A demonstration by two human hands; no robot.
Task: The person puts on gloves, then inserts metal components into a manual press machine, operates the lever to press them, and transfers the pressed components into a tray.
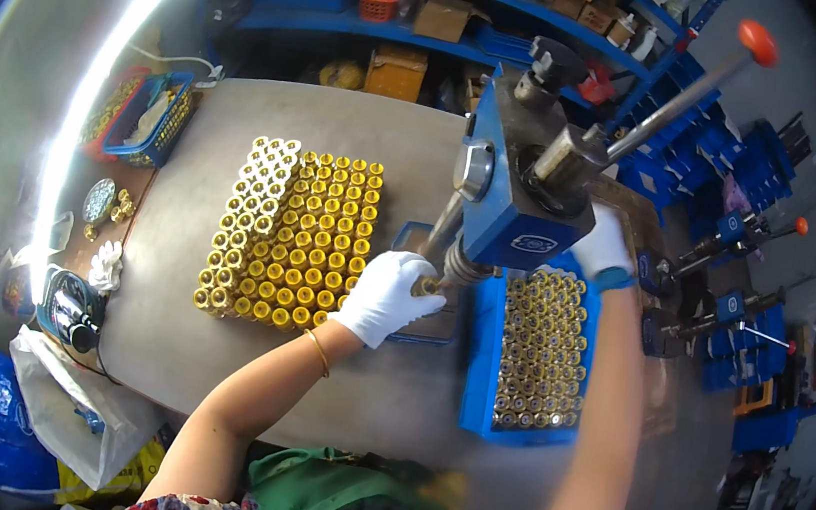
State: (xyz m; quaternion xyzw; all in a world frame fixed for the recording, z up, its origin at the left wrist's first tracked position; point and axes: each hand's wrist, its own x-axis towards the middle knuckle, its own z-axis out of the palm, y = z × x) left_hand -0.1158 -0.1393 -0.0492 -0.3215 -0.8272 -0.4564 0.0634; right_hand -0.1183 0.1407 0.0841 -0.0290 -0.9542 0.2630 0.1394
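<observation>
Under the ram of the blue hand press [520, 202], the gloved left hand [385, 298] is pinched on a small brass piece [424, 284], holding it at the foot of the ram, just above the blue base plate [409, 245]. The right hand [602, 245], also in a white glove, sits higher and to the right, behind the press body; it looks wrapped around the base of the long lever [683, 95] with the orange knob, though the press hides most of its grip, so I cannot tell how firmly it is closed. The two hands are apart, one on each side of the press. To my eye the step in hand is seating one piece under the ram before a stroke; the next move would call for the piece to sit square and the left fingers to be clear of the ram before the lever comes down. The piece is a short cylinder; its long axis seems to stand upright, in line with the ram, but the glove covers too much to be sure which end is up. To the left of the left hand stands a tight block of yellow brass pieces [294, 237] on the grey bench [382, 393], all on end. Below the right hand, a blue tray [478, 364] holds rows of darker brass pieces [538, 350], also standing on end.
</observation>
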